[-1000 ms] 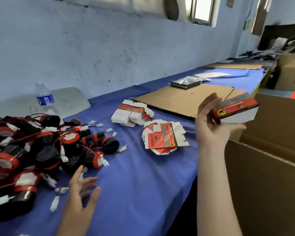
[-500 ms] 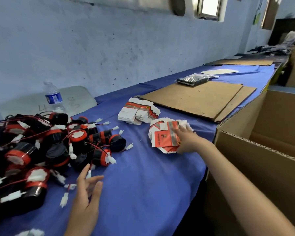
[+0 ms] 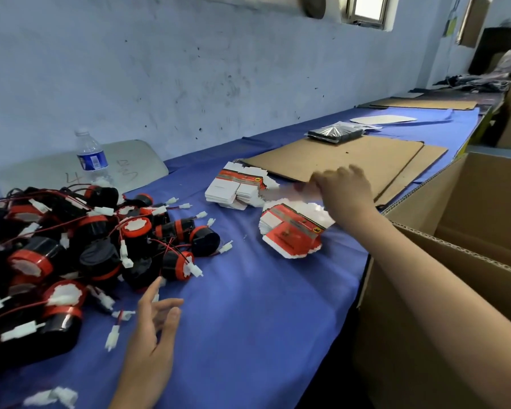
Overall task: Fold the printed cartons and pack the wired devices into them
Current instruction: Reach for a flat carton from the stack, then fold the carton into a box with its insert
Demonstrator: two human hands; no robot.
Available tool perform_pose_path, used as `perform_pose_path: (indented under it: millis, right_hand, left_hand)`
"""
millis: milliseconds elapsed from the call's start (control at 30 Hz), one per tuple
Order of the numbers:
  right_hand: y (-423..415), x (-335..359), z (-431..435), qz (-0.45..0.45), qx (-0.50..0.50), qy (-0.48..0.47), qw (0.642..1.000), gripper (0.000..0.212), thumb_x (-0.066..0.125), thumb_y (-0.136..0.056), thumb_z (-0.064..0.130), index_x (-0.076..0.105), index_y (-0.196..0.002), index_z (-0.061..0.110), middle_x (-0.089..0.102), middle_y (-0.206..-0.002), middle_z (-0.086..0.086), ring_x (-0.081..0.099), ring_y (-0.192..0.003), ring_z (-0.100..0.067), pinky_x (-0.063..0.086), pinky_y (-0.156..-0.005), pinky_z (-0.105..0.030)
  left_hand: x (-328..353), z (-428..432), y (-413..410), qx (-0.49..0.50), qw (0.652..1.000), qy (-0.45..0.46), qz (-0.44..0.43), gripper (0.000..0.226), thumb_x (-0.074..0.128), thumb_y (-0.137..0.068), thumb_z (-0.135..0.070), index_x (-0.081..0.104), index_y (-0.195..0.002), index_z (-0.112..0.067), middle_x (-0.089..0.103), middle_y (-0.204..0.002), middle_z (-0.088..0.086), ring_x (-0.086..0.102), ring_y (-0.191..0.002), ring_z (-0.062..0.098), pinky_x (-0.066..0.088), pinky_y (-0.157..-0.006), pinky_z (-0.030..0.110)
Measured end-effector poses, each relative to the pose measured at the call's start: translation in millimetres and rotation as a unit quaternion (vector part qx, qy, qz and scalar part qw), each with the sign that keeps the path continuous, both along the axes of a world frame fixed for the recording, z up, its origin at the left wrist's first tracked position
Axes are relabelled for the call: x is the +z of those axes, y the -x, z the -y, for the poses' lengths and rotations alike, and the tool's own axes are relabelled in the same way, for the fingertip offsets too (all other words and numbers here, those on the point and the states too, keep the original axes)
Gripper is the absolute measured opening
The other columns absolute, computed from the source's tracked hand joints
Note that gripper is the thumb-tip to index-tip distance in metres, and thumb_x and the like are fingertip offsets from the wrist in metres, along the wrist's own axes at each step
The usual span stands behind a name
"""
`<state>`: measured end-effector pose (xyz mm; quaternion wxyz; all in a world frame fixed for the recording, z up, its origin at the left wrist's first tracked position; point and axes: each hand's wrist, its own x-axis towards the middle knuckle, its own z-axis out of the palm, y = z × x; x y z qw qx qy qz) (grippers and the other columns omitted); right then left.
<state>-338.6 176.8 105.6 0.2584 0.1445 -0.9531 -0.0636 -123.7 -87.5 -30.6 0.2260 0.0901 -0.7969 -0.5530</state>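
**Smeared and cropped**

The right hand (image 3: 344, 191) is being smeared by motion, so its grip cannot be told. A red-and-white streak (image 3: 289, 190) beside it is being left unidentifiable. The heap of black-and-red wired devices (image 3: 42, 261) is being cropped at the left edge, and the brown corrugated cardboard box (image 3: 425, 335) at the right.

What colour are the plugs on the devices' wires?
White: the plugs are white on red and black wires, seen best in the head view.

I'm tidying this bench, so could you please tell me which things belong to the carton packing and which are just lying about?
For the job: near stack of flat cartons; far stack of flat cartons; pile of wired devices; big open box, probably.
Lying about: water bottle; cardboard sheets; black packet; grey panel.
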Motion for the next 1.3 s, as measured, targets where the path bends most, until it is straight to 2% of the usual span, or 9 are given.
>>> perform_pose_path:
  millis: [167,267,367,467,600,733,967,1100,1300]
  right_hand:
    - [-14,20,15,-0.158,0.079,0.337,0.925,0.019,0.047,-0.092,0.006,0.062,-0.104,0.006,0.067,-0.095,-0.016,0.059,-0.088,-0.039,0.040,-0.083,-0.041]
    - [-43,7,53,0.082,0.226,0.596,0.766,0.016,0.053,-0.090,0.005,0.063,-0.096,0.016,0.067,-0.073,0.000,0.062,-0.071,-0.022,0.047,-0.064,-0.029]
    - [-77,-33,103,0.362,0.282,0.659,0.596,0.025,0.052,-0.088,-0.003,0.063,-0.095,0.018,0.060,-0.062,0.006,0.052,-0.052,-0.006,0.039,-0.051,-0.019]
    - [-99,-73,146,0.438,0.299,0.610,0.589,0.024,0.052,-0.090,-0.003,0.064,-0.100,0.016,0.059,-0.061,0.013,0.048,-0.054,-0.004,0.036,-0.053,-0.017]
    - [-127,-106,182,0.387,0.347,0.615,0.593,0.029,0.065,-0.091,0.031,0.059,-0.119,0.026,0.065,-0.113,0.011,0.060,-0.101,-0.005,0.048,-0.080,-0.018]
    - [-131,-110,182,0.377,0.399,0.619,0.561,0.037,0.065,-0.085,0.040,0.056,-0.119,0.030,0.065,-0.110,0.023,0.061,-0.100,0.004,0.047,-0.078,-0.011]
    - [-145,-111,174,0.427,0.457,0.580,0.522,0.022,0.058,-0.085,0.042,0.068,-0.102,0.030,0.071,-0.096,0.011,0.065,-0.094,-0.006,0.048,-0.079,-0.019]
    - [-144,-110,173,0.527,0.422,0.551,0.490,0.043,0.059,-0.083,0.056,0.076,-0.099,0.020,0.071,-0.109,-0.012,0.063,-0.104,-0.018,0.045,-0.090,-0.046]
    - [-128,-109,173,0.533,0.343,0.688,0.352,0.043,0.059,-0.081,0.037,0.064,-0.121,0.021,0.067,-0.120,-0.010,0.063,-0.110,-0.028,0.051,-0.087,-0.041]
  left_hand:
    - [-2,1,-1,0.007,1.000,-0.007,-0.002,0.045,0.044,-0.083,-0.048,0.030,-0.122,-0.064,0.063,-0.107,-0.026,0.059,-0.110,0.007,0.040,-0.094,0.032]
    - [13,-7,1,-0.004,0.998,-0.054,-0.030,0.056,0.054,-0.078,-0.066,0.031,-0.128,-0.057,0.063,-0.110,-0.021,0.059,-0.112,0.015,0.042,-0.100,0.042]
    - [16,-11,2,0.026,0.990,-0.130,-0.049,0.100,0.061,-0.055,-0.087,0.031,-0.134,-0.034,0.057,-0.123,-0.005,0.059,-0.106,0.021,0.043,-0.095,0.026]
    - [14,-16,-12,0.094,0.985,-0.143,-0.031,0.049,0.032,-0.084,-0.063,0.045,-0.124,-0.038,0.054,-0.128,-0.011,0.048,-0.119,0.005,0.033,-0.084,-0.001]
    - [8,-9,-17,0.113,0.981,-0.157,-0.023,0.050,0.029,-0.079,-0.067,0.055,-0.112,-0.039,0.057,-0.124,-0.016,0.052,-0.107,-0.018,0.039,-0.082,0.002]
    - [-1,-9,-17,0.133,0.984,-0.113,-0.044,0.067,0.032,-0.083,-0.075,0.049,-0.128,-0.028,0.056,-0.133,-0.002,0.049,-0.125,0.008,0.037,-0.108,0.032]
    - [10,6,-7,0.191,0.969,-0.080,-0.135,0.089,0.051,-0.077,-0.037,0.001,-0.151,-0.034,0.042,-0.139,-0.013,0.050,-0.116,-0.011,0.041,-0.089,0.006]
    - [16,15,-7,0.211,0.962,-0.064,-0.162,0.100,0.066,-0.066,-0.055,0.003,-0.144,-0.051,0.032,-0.143,-0.033,0.041,-0.125,-0.013,0.035,-0.095,0.004]
    - [13,17,-8,0.239,0.949,-0.091,-0.183,0.054,0.049,-0.093,-0.036,0.028,-0.140,-0.053,0.063,-0.107,-0.028,0.060,-0.100,-0.010,0.045,-0.076,0.006]
